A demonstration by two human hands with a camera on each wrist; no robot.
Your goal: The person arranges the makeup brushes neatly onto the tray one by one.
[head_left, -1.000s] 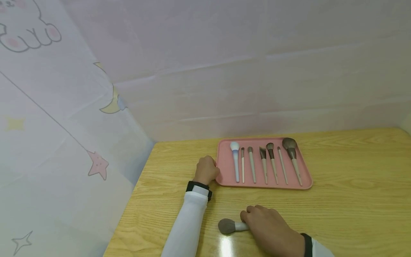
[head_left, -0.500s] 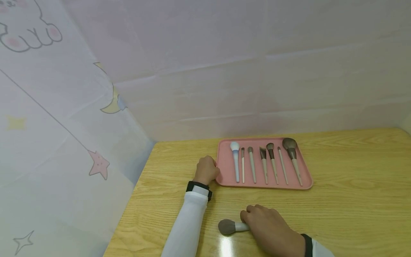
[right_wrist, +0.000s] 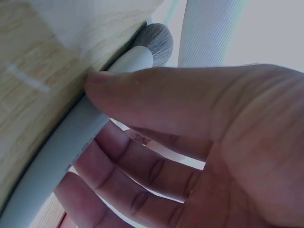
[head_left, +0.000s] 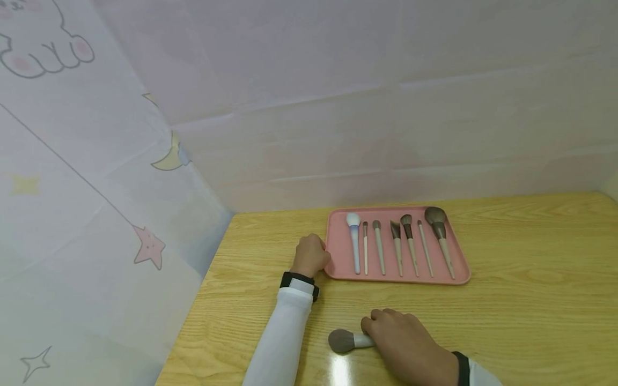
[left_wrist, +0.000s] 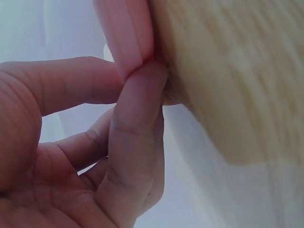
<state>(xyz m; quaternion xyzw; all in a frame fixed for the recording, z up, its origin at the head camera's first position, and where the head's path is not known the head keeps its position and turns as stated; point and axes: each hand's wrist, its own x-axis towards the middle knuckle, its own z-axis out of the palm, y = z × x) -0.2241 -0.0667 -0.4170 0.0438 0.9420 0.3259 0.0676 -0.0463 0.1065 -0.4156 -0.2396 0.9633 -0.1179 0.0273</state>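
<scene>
My left hand point(head_left: 310, 256) pinches the left edge of a pink tray point(head_left: 338, 262); in the left wrist view the thumb and index finger meet on the tray's rim point(left_wrist: 128, 38). Several makeup brushes lie side by side on the tray, from a white-tipped brush point(head_left: 354, 241) at the left to a big dark fluffy brush point(head_left: 440, 236) at the right. Nearer the front, my right hand point(head_left: 407, 343) grips the pale handle of a makeup brush point(head_left: 341, 341) with a grey-brown head. The right wrist view shows thumb and fingers on either side of this handle point(right_wrist: 71, 133), low along the tabletop.
The wooden table point(head_left: 531, 279) runs back to a pale cloth wall point(head_left: 434, 134). At the left hangs a printed cloth point(head_left: 72, 214) with stars and a moon. My white left sleeve point(head_left: 280, 338) crosses the front left of the table.
</scene>
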